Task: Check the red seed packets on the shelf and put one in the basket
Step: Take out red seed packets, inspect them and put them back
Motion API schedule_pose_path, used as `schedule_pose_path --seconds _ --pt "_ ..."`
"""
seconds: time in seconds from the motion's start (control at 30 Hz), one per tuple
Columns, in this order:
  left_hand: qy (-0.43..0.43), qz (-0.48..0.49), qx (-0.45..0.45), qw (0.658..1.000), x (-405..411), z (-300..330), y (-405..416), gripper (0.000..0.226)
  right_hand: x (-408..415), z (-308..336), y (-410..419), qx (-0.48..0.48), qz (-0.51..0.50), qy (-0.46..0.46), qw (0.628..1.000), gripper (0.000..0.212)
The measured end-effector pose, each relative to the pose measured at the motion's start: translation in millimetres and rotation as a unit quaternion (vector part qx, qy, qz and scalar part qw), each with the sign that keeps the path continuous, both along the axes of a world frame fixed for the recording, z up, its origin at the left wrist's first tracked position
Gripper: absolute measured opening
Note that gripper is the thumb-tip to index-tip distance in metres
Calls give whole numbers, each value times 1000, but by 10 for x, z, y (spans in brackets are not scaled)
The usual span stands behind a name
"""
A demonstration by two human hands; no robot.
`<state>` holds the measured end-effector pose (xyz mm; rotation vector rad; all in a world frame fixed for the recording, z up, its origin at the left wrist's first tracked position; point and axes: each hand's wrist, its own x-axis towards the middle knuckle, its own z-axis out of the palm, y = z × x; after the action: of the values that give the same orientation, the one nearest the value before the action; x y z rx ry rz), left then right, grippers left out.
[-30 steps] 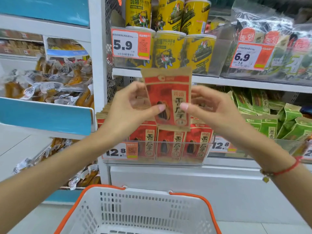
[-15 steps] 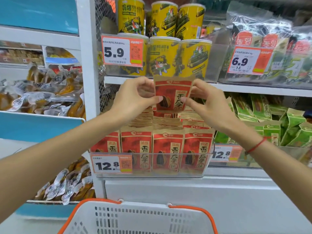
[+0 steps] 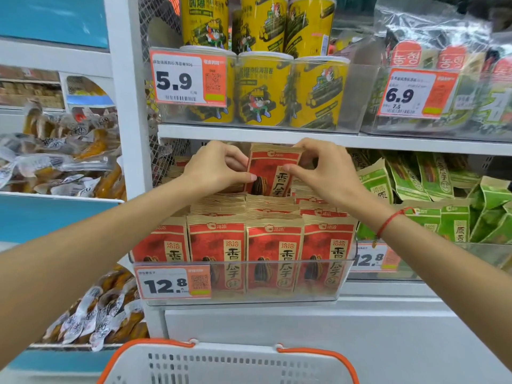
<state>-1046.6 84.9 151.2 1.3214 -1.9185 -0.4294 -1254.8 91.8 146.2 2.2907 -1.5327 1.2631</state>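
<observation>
The white basket (image 3: 221,364) with orange handles is seen nearest the camera, directly below the clear bin (image 3: 238,281) that serves here as landmark; nothing is visible inside the part of it in view. In the clear bin, red seed packets (image 3: 273,253) are stood upright in rows with faces forward, presumably so label and the 12.8 price tag (image 3: 171,282) on the bin's front can be read at once. Behind the front rows, toward the back of the bin, one raised packet (image 3: 273,170) is held upright above the stacked tops. It is pinched at its left edge by the left hand (image 3: 216,167), thumb in front and curled fingers behind, and at its upper right by the right hand (image 3: 324,167), whose fingers are likewise curled round the edge; a red string bracelet (image 3: 393,217) is worn on that wrist. The two-sided hold is judged to keep the thin pouch flat for inspection or for slotting among its neighbours; which is intended cannot be told. To the right of the bin, green packets (image 3: 454,217) are heaped loosely. Above the bin, on the next shelf (image 3: 277,134), yellow canisters (image 3: 263,87) are stacked two high behind a 5.9 tag (image 3: 188,79). Left of the bin, past the white upright (image 3: 130,106), clear-wrapped snacks (image 3: 55,162) are piled in blue-fronted trays.
</observation>
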Motion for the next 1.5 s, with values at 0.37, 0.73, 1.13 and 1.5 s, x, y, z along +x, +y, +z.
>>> schedule_pose_path --seconds 0.37,0.73,1.13,1.5 --pt "-53 -7 13 998 -34 -45 -146 17 -24 -23 -44 -33 -28 91 995 19" --pt "-133 -32 9 991 23 -115 -270 29 82 144 -243 180 32 148 972 18" --pt "-176 -51 5 983 18 -48 -279 23 56 57 -263 159 43 147 975 21" --pt "-130 -56 -29 990 112 -39 -282 31 121 89 -315 271 60 168 946 38"
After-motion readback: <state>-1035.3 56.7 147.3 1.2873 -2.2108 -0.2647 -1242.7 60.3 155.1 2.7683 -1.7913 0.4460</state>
